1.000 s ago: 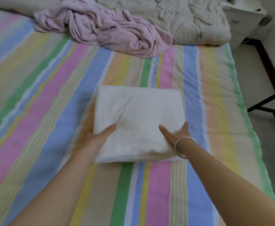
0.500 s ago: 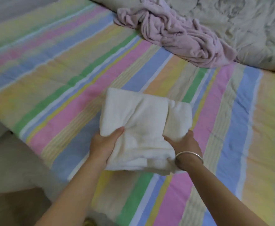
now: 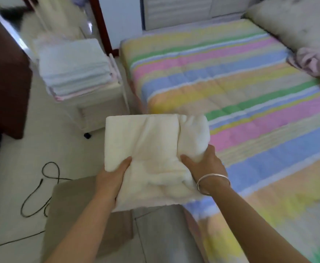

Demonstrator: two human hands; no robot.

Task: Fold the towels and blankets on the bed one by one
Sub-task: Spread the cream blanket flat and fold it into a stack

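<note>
Folded towel (image 3: 151, 149): a cream bundle is being held up at the centre of the frame, and the left edge of the bed is being overlapped by it in the picture.
Left grip (image 3: 112, 177): the bundle's lower left edge is being pinched, with the thumb on top and the fingers hidden beneath.
Right grip (image 3: 204, 166): the lower right corner is being clamped, the thumb pressed into the top and the fingers curled round the side fold.
Bangle (image 3: 212, 180): 1 silver ring is being worn on the right wrist.
Bed (image 3: 231, 76): the right half of the frame is being filled by its pastel-striped cover.
Pink blanket (image 3: 312, 61): it is being seen crumpled on the bed at the right edge of the frame.
Towel stack (image 3: 73, 67): folded pale towels are being carried by a small white table (image 3: 102, 103) at the upper left, just beside the bed.
Cable (image 3: 49, 179): a black loop is being seen on the floor at the lower left.
</note>
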